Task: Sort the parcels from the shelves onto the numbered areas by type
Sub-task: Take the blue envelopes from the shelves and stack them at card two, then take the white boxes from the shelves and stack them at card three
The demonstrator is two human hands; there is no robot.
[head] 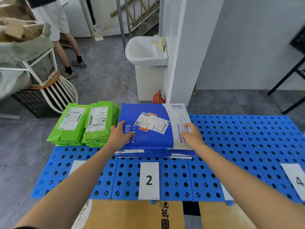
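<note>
A blue and white parcel [148, 129] lies on top of a stack of like parcels on the blue perforated panel [231, 146], behind the card numbered 2 [149, 180]. My left hand [119, 134] rests on its left side with the thumb on top and the fingers spread over the blue face. My right hand [192, 134] lies on its white right part, fingers lightly bent. Two stacks of green parcels [82, 126] sit to the left, at the first area.
A card numbered 4 [297, 180] lies at the right edge. A white sink [146, 52] and a red extinguisher [158, 97] stand behind the panels. At the left are a black crate [36, 103] and a person standing. Flat cardboard [132, 215] lies in front.
</note>
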